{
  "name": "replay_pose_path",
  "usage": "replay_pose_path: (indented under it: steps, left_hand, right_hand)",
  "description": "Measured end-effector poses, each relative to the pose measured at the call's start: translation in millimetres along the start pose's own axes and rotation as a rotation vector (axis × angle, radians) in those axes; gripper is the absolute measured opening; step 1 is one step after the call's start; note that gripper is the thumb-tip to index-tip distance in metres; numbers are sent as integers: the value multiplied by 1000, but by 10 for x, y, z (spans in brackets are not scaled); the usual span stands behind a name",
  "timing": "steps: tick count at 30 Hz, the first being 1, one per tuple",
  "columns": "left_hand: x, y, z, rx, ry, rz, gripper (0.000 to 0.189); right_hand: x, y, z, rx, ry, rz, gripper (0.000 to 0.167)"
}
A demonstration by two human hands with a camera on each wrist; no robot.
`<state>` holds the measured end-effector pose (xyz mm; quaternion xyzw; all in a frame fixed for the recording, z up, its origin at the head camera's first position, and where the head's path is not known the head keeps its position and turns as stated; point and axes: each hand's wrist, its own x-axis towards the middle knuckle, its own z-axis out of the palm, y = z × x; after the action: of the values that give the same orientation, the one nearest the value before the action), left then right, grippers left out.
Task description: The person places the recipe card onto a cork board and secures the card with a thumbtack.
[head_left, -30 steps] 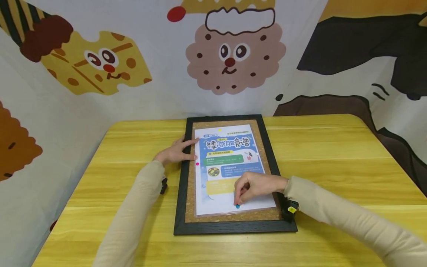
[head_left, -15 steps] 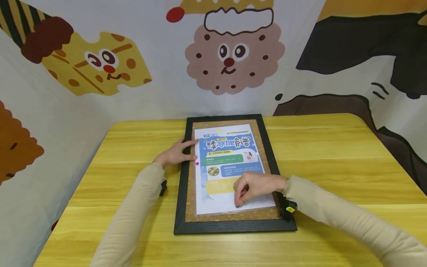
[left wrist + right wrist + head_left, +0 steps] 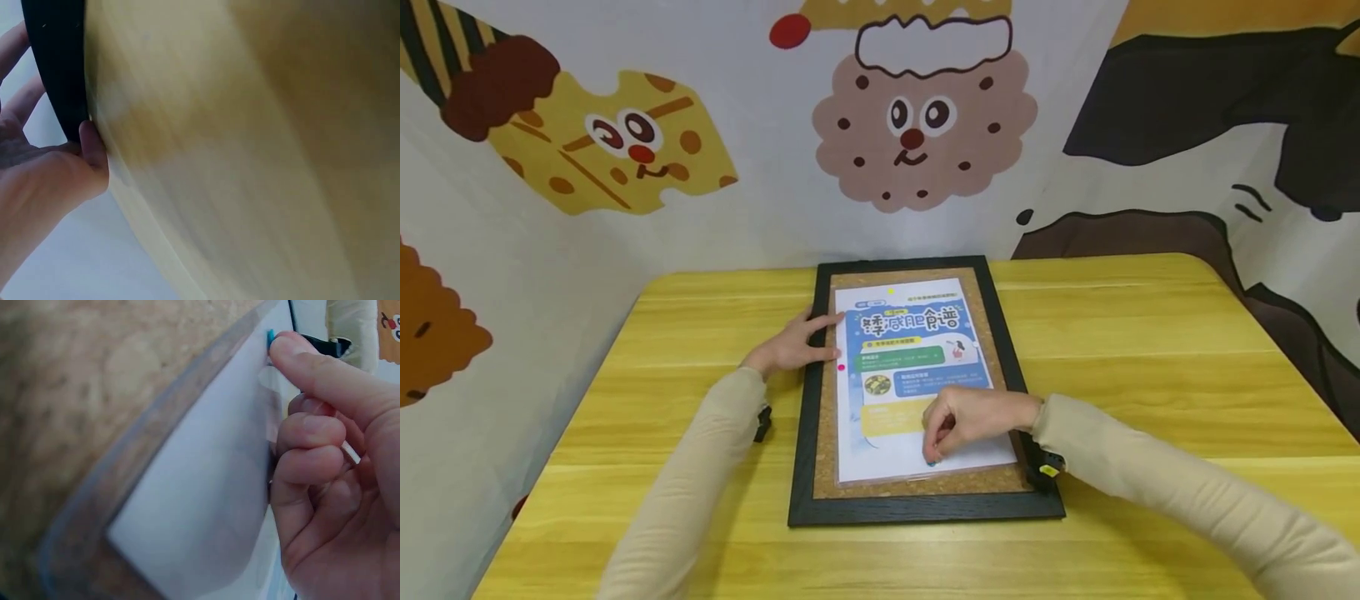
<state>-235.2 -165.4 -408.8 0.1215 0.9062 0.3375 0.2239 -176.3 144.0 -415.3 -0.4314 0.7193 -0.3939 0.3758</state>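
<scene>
A printed sheet in a clear sleeve lies on a cork board with a black frame. My right hand is at the sheet's lower part, its fingers bent, pinching a small blue thumbtack against the paper. In the right wrist view the thumb is on the tack, and a thin white piece shows by the curled fingers. My left hand rests across the frame's left side, fingers spread, tips at the sheet's left edge.
A yellow tack is at the sheet's top, a pink tack at its left edge, and a white tack at its right. The wooden table meets a cartoon-printed cloth behind.
My right fingertips have closed down over the blue thumbtack, which shows less than before. The left hand stays in place; the head view has shifted slightly.
</scene>
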Motion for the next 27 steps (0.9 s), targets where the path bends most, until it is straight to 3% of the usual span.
replay_pose_path:
  steps: [8,13,20,27]
  left_hand:
    - [-29,8,25,117,52,101,66]
    - [-78,46,22,174,56,107,64]
    - [-234,28,-37,280,86,146,62]
    - [-386,3,-122,435,134,161,62]
  right_hand:
    - [-126,-4,-76,-56,80,23,14]
    - [-275,38,-205,-129,195,44,9]
    - [-599,15,-456,-346,337,114,4]
    - [-940,-25,-638,-600,452,215,12]
